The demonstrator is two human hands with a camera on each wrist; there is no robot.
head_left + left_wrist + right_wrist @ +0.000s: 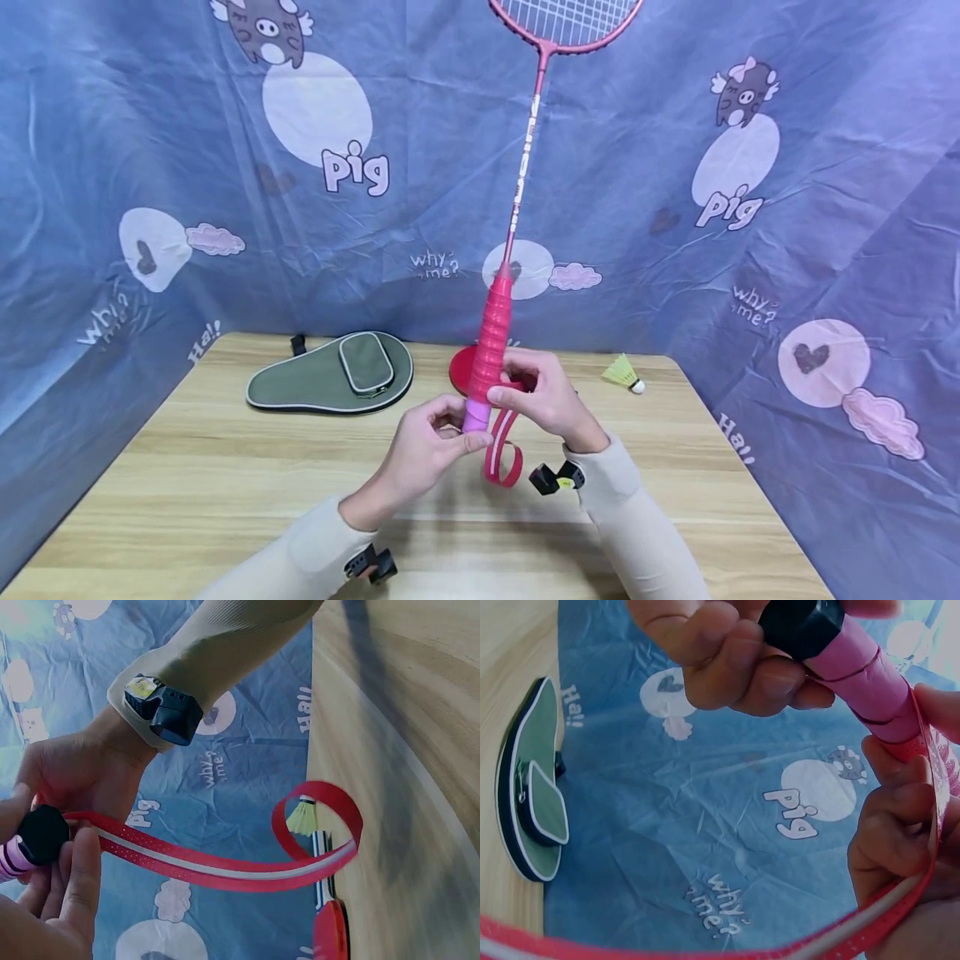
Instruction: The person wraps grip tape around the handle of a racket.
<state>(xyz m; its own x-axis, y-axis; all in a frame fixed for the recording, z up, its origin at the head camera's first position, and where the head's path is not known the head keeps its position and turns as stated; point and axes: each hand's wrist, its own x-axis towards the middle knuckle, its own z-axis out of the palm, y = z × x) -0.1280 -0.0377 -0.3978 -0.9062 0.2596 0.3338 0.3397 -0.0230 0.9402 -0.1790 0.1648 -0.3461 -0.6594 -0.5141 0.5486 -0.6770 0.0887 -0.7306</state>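
So we've got the left hand (416,450) pinching the bottom of the racket (495,325), which tilts up to the right; just right, the right hand (547,396) pinches red tape (225,871) against it, loose end curling. Far side of our wood-grain counter (187,475): green case (303,383), red paddle (462,372), shuttlecock (621,373). Blue pig-print cloth (450,108) behind.
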